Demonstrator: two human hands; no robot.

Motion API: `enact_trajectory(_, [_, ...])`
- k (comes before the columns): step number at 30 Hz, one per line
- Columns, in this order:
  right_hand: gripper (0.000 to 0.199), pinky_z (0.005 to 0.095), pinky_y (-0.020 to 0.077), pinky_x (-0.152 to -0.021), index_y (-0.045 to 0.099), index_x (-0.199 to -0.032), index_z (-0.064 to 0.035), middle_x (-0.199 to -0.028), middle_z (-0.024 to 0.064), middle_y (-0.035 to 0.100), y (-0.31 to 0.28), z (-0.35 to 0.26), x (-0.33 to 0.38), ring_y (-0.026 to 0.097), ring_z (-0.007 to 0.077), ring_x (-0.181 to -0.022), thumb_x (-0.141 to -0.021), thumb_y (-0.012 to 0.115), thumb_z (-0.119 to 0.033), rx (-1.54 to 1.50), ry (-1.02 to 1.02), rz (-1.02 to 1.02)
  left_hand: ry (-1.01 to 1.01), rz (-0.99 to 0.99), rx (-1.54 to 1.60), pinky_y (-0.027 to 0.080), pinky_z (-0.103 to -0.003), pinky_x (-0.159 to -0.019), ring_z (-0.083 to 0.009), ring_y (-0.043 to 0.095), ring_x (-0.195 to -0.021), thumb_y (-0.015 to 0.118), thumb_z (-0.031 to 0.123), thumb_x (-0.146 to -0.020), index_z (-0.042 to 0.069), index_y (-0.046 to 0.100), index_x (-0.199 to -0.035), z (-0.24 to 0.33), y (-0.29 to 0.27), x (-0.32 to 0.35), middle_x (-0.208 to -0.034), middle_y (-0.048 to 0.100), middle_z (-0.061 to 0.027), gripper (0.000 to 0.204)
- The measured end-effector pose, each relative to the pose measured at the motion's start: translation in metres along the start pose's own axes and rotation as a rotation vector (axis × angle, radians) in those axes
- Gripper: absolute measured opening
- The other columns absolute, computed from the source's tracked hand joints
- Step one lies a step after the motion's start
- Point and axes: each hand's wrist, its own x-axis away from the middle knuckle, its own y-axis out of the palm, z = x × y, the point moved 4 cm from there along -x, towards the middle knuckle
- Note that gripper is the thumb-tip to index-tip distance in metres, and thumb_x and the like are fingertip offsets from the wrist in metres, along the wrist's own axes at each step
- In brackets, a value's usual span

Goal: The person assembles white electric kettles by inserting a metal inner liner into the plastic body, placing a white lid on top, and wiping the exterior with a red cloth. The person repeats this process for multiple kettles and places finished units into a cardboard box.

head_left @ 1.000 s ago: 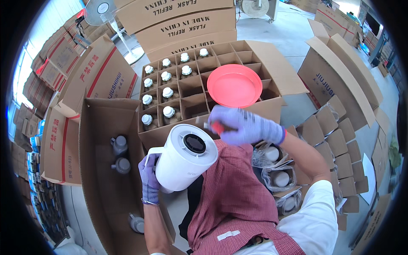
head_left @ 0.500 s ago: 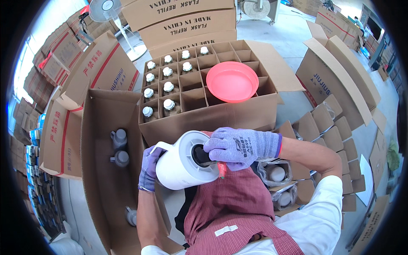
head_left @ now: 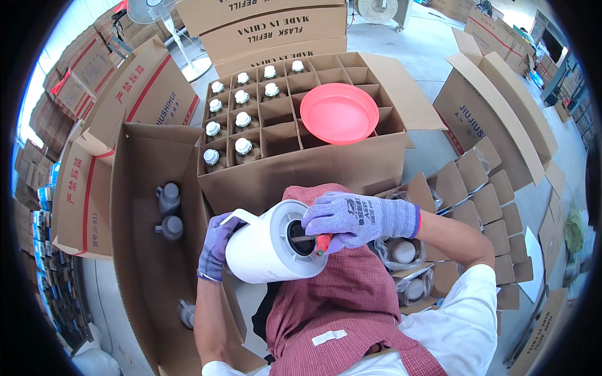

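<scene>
A white flask jug [head_left: 260, 252] lies tilted above my lap, its round end with a black centre turned to the right. My left hand [head_left: 216, 245] is closed around its handle side, fingers at the handle. With my right hand [head_left: 351, 219] I grip a red-handled screwdriver [head_left: 323, 243]; its metal shaft reaches into the black centre, and the tip is hidden. Just beyond stands a partitioned carton [head_left: 301, 172] with several white-capped glass refills [head_left: 243, 145] in its left cells. A pink-red round basin [head_left: 339, 114] rests on the dividers.
An open tall carton [head_left: 141, 250] at left holds several grey jugs [head_left: 169, 228]. At right, another divided carton [head_left: 473, 216] holds plastic-wrapped jugs [head_left: 402, 252]. Stacked cartons [head_left: 269, 34] and a standing fan [head_left: 179, 41] are at the back.
The screwdriver's handle has swung from pointing down to lying more sideways, and its shaft now shows at the black centre. The flask has shifted slightly; the whole view has moved a little.
</scene>
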Motion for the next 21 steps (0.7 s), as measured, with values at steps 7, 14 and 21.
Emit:
enact_trajectory(7, [0.034, 0.0244, 0.0352, -0.04, 0.056, -0.096, -0.0064, -0.084, 0.0067, 0.06, 0.031, 0.05, 0.046, 0.039, 0.0085, -0.045, -0.102, 0.05, -0.039, -1.098, 1.211, 0.535, 0.594, 0.438, -0.37, 0.054, -0.037, -0.088, -0.0278, 0.071, -0.09, 0.056, 0.016, -0.091, -0.001, 0.071, -0.094, 0.059, 0.042, 0.034, -0.094, 0.073, -0.0151, 0.022])
enact_trajectory(14, [0.033, 0.0269, 0.0472, -0.042, 0.056, -0.089, -0.0063, -0.081, 0.0059, 0.063, 0.023, 0.092, 0.058, 0.055, 0.0147, -0.049, -0.1, 0.056, -0.038, -1.62, 1.067, 0.742, 0.708, 0.39, -0.613, 0.046, -0.041, -0.104, -0.0325, 0.067, -0.108, 0.058, 0.004, -0.089, -0.003, 0.069, -0.105, 0.083, 0.065, 0.024, -0.107, 0.071, -0.016, 0.02])
enact_trajectory(21, [0.015, 0.0436, 0.0504, -0.088, 0.061, -0.105, -0.0105, -0.105, 0.006, 0.064, -0.069, 0.021, 0.02, 0.064, 0.0219, -0.091, -0.093, 0.066, -0.019, -0.168, 0.234, 0.368, 0.131, 0.174, -0.02, 0.052, -0.027, -0.075, -0.0133, 0.067, -0.084, 0.049, 0.027, -0.103, -0.005, 0.069, -0.105, 0.036, 0.016, 0.008, -0.093, 0.072, -0.0079, 0.038])
